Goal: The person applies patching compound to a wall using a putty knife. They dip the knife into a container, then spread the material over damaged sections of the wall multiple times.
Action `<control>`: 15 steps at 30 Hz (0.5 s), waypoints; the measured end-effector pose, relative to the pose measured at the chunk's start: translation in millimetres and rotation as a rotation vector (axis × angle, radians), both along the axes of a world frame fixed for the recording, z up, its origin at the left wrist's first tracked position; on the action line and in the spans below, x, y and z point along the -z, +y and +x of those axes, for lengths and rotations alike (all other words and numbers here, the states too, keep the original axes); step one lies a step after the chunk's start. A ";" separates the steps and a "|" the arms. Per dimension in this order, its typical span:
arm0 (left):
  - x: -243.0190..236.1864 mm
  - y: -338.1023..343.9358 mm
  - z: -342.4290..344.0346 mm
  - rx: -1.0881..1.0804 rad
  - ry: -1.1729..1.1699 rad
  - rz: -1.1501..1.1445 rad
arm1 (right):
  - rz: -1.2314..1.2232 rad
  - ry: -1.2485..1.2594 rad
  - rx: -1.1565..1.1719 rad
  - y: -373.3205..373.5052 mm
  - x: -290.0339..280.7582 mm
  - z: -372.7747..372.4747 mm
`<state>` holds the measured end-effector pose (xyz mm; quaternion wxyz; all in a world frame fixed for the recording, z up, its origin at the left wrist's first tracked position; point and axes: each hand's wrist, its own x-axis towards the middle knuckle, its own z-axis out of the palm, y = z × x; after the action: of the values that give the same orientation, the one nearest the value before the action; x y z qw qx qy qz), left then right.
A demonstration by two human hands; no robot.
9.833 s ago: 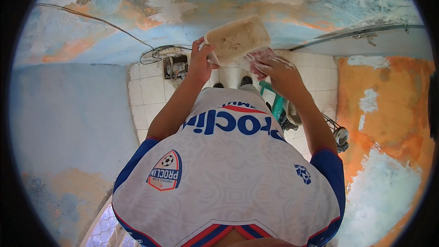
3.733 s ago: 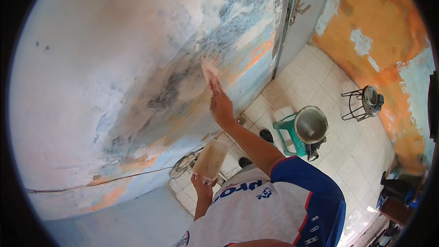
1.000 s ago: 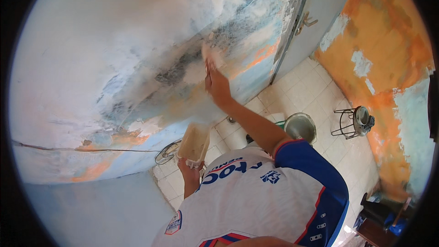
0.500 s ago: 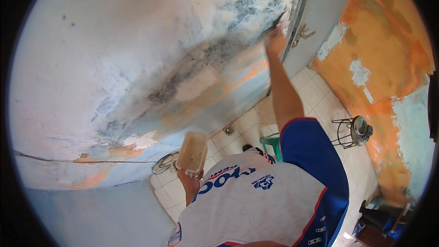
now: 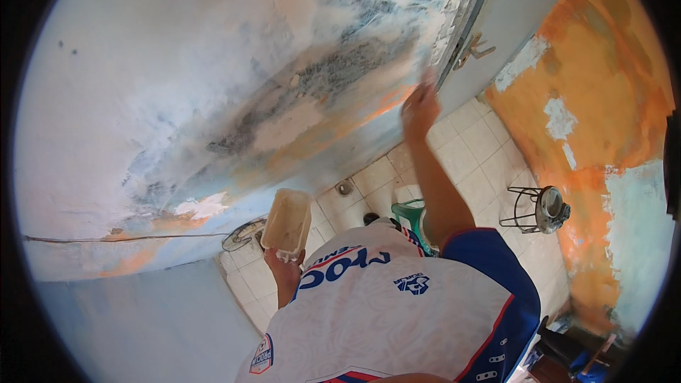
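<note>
My left hand (image 5: 284,267) grips the near end of a cream rectangular tub (image 5: 289,218), which is tilted so its inside shows; pale residue coats the inside. Out in front, my right hand (image 5: 421,108) is closed like a fist beside the wall's edge, near the grey door frame. Motion blurs its fingertips, and what they hold cannot be made out. The patchy wall (image 5: 298,92) facing me has white, pale blue and orange areas with dark grey smears. Whether my right hand touches it is unclear.
A grey door (image 5: 521,7) with a metal handle (image 5: 474,51) stands right of the wall. On the tiled floor (image 5: 464,145) are a green plastic stool (image 5: 408,209), a dark metal stand (image 5: 523,211) carrying a round container, and a coiled cable (image 5: 243,235). An orange wall (image 5: 596,64) rises at right.
My right hand has come down along the wall's edge, from beside the door handle to below it. The tub stays in my left hand, and the whole view has shifted slightly.
</note>
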<state>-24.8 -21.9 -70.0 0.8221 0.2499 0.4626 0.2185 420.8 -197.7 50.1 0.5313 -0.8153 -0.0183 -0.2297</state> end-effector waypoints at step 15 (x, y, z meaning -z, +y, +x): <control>21.6 2.1 -50.9 0.112 0.179 0.158 | -0.066 -0.370 -0.807 151.8 108.7 -202.8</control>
<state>-75.7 -19.8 -91.6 0.7662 0.3577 0.5008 0.1849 218.0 -45.9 -58.6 0.5398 -0.7046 -0.4371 -0.1453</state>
